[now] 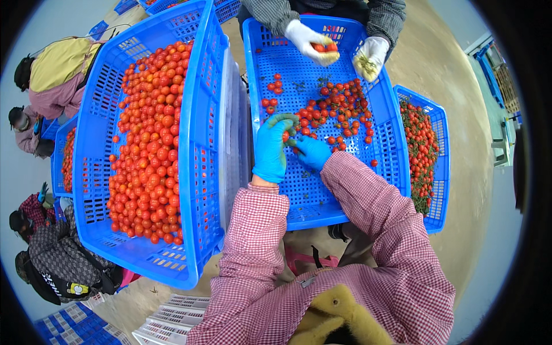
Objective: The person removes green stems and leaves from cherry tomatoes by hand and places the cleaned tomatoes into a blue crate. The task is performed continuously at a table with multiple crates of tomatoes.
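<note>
My left hand [272, 148], in a blue glove with a stained fingertip area, has a cherry tomato [285, 136] between its fingers over a shallow blue plastic crate [310, 196]. Close beside it is my right hand [314, 152], also gloved in blue, its fingertips bunched near the left thumb. A bit of red shows beneath those right fingertips; whether they grip it is hidden. Beyond my hands a heap of cherry tomatoes [340, 103], some on green stems, lies on the crate's perforated floor. A few loose tomatoes [275, 84] lie at its left side.
Across the crate, a co-worker's white-gloved hand [312, 43] holds tomatoes; the other hand [371, 58] holds green stems. A large crate [202, 164] of loose tomatoes [151, 159] stands high at left. Another crate [440, 172] at right holds stemmed tomatoes. Several people work farther left.
</note>
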`<state>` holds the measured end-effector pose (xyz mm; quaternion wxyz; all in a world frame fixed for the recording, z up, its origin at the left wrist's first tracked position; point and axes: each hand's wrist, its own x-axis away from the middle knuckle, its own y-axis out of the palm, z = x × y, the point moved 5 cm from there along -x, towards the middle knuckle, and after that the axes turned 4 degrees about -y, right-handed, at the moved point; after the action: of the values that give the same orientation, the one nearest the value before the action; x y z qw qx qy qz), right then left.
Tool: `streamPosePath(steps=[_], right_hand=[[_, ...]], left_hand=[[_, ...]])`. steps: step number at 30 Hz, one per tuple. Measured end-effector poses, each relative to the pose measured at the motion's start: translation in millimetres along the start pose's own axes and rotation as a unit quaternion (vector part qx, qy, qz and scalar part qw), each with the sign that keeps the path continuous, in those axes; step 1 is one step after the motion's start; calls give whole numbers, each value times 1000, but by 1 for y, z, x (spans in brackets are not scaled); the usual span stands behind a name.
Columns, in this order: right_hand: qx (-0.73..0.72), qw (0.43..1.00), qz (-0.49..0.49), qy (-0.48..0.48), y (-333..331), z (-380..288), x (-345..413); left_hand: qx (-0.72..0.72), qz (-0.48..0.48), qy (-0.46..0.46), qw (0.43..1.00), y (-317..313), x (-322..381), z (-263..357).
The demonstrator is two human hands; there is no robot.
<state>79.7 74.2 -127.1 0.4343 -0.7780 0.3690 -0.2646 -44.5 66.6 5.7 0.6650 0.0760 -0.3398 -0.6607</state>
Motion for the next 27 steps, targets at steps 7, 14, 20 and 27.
streamPosePath(steps=[7, 14, 20, 27], right_hand=[[-518, 822, 44, 232, -21, -2, -3], [-726, 670, 66, 144, -86, -37, 7], [-658, 740, 53, 133, -93, -33, 10], [-250, 946, 62, 198, -58, 39, 14]], left_hand=[[-157, 36, 86, 983, -7, -3, 5], [-363, -49, 126, 922, 5, -11, -12], [-284, -12, 69, 956, 12, -5, -10], [197, -20, -51, 979, -3, -6, -3]])
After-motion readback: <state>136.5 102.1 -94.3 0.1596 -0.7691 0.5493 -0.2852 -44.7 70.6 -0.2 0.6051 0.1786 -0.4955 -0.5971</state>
